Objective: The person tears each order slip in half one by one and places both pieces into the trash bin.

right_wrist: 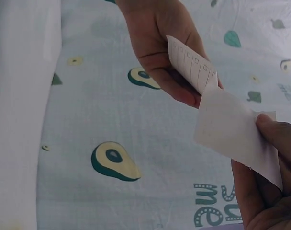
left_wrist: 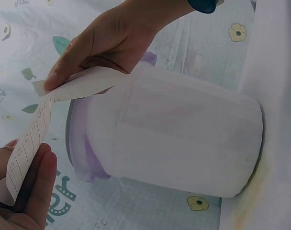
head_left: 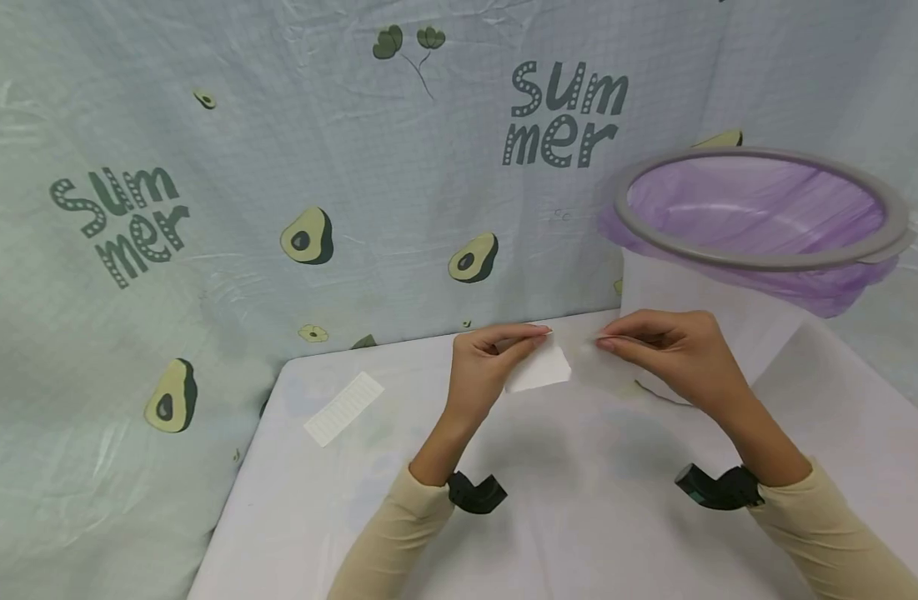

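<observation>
My left hand (head_left: 483, 367) pinches a white paper strip (left_wrist: 28, 148) printed with lines and small boxes. Opposite it, my right hand (head_left: 672, 350) pinches a blank-faced white paper piece (right_wrist: 231, 124) between thumb and fingers. In both wrist views the two pieces meet at a creased or torn edge; I cannot tell whether they are still joined. Both hands are raised above the white table (head_left: 428, 533). In the head view, white paper hangs below the left fingertips, while the right hand's piece is barely visible.
Another lined paper strip (head_left: 343, 408) lies on the table at the left. Behind the right hand stands a white bin (left_wrist: 184, 129) with a grey rim (head_left: 759, 262) and a purple bag liner (head_left: 751, 208). A patterned curtain (head_left: 241, 292) hangs along the table's back edge.
</observation>
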A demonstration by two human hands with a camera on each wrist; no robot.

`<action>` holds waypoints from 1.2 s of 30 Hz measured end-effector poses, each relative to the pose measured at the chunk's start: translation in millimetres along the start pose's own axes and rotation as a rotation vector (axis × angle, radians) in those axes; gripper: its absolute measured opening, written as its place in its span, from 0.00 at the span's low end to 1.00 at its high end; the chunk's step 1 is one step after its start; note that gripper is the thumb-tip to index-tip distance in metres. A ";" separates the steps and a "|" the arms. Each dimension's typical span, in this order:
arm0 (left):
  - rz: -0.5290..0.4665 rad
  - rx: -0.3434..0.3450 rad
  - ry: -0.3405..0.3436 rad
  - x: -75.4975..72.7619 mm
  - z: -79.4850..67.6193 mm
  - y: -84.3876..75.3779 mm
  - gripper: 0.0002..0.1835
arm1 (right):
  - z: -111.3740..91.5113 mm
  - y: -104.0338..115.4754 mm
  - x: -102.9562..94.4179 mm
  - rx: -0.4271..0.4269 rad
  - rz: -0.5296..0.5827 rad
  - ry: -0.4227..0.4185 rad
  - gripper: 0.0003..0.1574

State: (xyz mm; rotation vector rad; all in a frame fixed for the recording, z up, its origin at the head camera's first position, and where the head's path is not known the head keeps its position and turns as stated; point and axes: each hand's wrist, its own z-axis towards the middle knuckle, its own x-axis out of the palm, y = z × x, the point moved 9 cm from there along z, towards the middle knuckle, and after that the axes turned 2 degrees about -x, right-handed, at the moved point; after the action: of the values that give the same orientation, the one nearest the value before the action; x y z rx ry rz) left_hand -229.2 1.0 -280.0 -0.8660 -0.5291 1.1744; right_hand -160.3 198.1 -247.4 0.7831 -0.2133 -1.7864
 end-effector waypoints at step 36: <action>-0.004 0.180 0.100 80.4 85.8 -44.9 0.08 | 34.3 50.1 -92.7 -0.111 -0.466 0.035 0.20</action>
State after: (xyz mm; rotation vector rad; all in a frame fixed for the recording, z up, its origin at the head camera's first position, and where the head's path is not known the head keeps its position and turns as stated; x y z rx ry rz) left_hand -242.3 97.0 -199.7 -0.7641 -0.3372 1.1500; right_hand -126.8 255.5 -158.7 0.8294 0.1023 -2.1967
